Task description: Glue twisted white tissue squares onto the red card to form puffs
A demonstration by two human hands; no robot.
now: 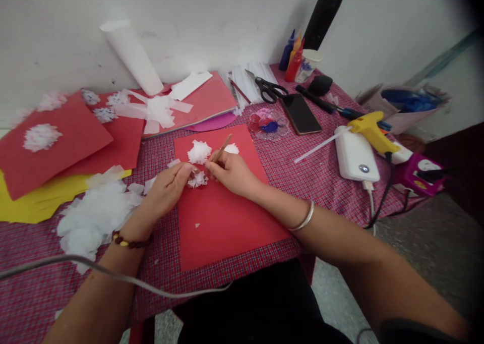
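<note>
A red sheet of paper (230, 223) lies before me with white ruffled paper tufts on it. One tuft (199, 152) sits near the sheet's top, and another (232, 148) is partly covered by my right hand (236, 175). That hand pinches a thin brown stick (226, 145), its upper end pointing away from me. My left hand (168, 187) has its thumb and fingers pressed together beside a smaller tuft (198, 179); what they hold is hidden. Loose white tissue pieces (98, 213) are heaped left of my left wrist.
Red cards (71, 142) with tufts lie at left over yellow paper (49, 197). Behind are a white roll (134, 56), scissors (268, 88) and paint bottles (294, 61). A phone (301, 114), power bank (355, 155) and yellow glue gun (372, 132) are at right. A cable (113, 276) crosses in front.
</note>
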